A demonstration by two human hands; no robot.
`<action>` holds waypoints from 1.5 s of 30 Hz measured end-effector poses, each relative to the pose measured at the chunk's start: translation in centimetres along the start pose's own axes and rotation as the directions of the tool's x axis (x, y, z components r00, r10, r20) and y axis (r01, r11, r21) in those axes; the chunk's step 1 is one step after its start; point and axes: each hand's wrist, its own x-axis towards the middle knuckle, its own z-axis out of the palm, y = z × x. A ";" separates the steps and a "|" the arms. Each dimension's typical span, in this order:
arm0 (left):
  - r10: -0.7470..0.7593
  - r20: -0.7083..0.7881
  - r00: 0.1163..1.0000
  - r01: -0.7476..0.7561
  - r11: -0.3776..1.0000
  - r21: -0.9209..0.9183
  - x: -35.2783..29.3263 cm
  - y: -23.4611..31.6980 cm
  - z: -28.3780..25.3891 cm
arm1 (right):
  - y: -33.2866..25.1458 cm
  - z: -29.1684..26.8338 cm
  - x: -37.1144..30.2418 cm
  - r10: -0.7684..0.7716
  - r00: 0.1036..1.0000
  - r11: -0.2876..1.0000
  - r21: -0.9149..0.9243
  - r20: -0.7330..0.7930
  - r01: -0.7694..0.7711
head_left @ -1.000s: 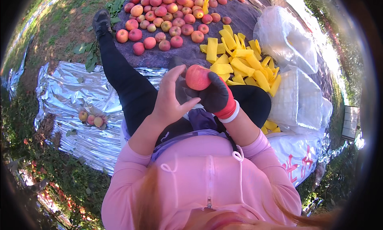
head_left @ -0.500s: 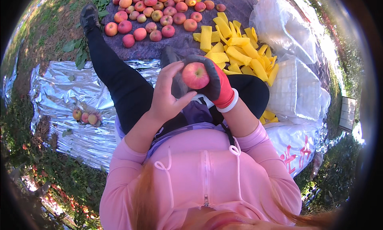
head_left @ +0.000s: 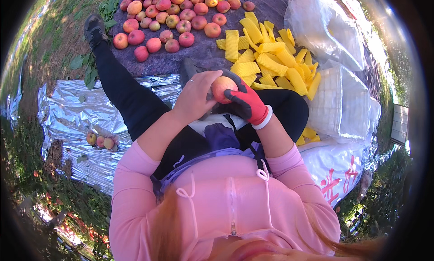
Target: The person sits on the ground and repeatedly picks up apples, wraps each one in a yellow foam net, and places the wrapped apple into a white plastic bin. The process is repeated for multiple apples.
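Note:
A red and yellow apple (head_left: 223,89) is up in front of my lap, between my two hands. My right hand (head_left: 250,102), in a red and dark grey work glove with a white cuff, grips it from the right, thumb across its near side. From the left my bare left hand (head_left: 197,97), with a ring on one finger, cups round the apple; its fingertips are partly hidden behind the fruit. Beyond my hands many loose apples (head_left: 185,26) lie on a dark purple cloth (head_left: 212,50). To their right is a heap of yellow foam net sleeves (head_left: 273,57).
Clear plastic bags (head_left: 323,26) and a white bag-lined container (head_left: 339,102) stand at the right. A white sack (head_left: 327,166) with red markings lies nearer. Silver foil (head_left: 86,111) covers the left ground, holding a few apples (head_left: 100,140). My outstretched leg (head_left: 117,80) crosses it.
My left hand has closed in on the apple, its fingers now against it. My gloved right hand has turned, bringing its thumb over the apple's near side.

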 end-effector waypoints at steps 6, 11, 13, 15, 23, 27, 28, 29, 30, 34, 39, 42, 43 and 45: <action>-0.289 0.317 0.904 0.223 0.948 0.228 4.0 -8.7 1.5 | 0.8 -10.7 -1.4 0.131 0.916 0.896 0.441 -0.380 0.055; -0.325 0.229 0.917 0.317 0.946 0.070 9.3 -12.3 9.7 | 2.5 -14.2 -1.7 -0.032 0.893 0.812 0.509 -0.450 0.286; -0.512 0.131 0.849 0.514 0.857 0.024 11.7 -13.4 13.7 | 3.3 -13.5 -1.3 0.008 0.865 0.890 0.399 -0.502 0.223; -0.642 0.041 0.766 0.643 0.766 0.002 13.6 -15.2 16.7 | 3.4 -12.9 -1.4 -0.035 0.911 0.893 0.397 -0.410 0.213; -0.613 -0.003 0.790 0.599 0.773 -0.210 12.6 -14.3 15.7 | 1.1 -11.3 -2.2 -0.184 0.906 0.970 -0.218 -0.380 0.105; -0.439 0.052 0.897 0.437 0.899 0.035 7.0 -7.6 6.7 | -0.9 -9.4 -2.5 -0.169 0.960 0.956 -0.276 -0.222 0.105; -0.362 0.070 0.930 0.359 0.932 0.042 5.5 -5.9 4.9 | -1.5 -8.8 -2.6 -0.114 0.978 0.981 -0.174 -0.176 0.083; -0.363 0.082 0.928 0.358 0.931 0.066 4.4 -4.5 3.6 | -2.0 -8.3 -2.7 -0.185 0.978 0.939 -0.312 -0.098 0.146; -0.333 0.079 0.940 0.327 0.942 0.082 3.5 -3.2 2.5 | -2.6 -7.7 -2.7 -0.240 0.971 0.874 -0.439 -0.015 0.209; -0.220 -0.007 0.976 0.217 0.967 -0.136 1.3 -0.2 1.1 | -3.8 -5.0 -2.4 -0.226 0.970 0.807 -0.541 0.086 0.236; -0.138 0.345 0.929 0.368 0.218 -0.904 0.4 0.1 0.4 | -4.9 -2.0 -3.1 -0.101 0.994 0.927 -0.366 -0.037 0.081; -0.139 0.362 0.922 0.320 -0.256 -0.912 0.3 0.7 0.0 | -4.8 0.0 -3.8 -0.134 0.991 0.927 -0.355 -0.016 0.119; -0.259 0.418 0.871 0.330 -0.321 -0.888 0.3 0.8 -0.2 | -4.6 0.6 -4.0 -0.152 0.988 0.927 -0.351 -0.020 0.136; -0.385 0.448 0.807 0.432 -0.132 -0.892 0.4 1.4 0.2 | -3.7 1.8 -4.0 -0.136 0.991 0.938 -0.321 0.011 0.132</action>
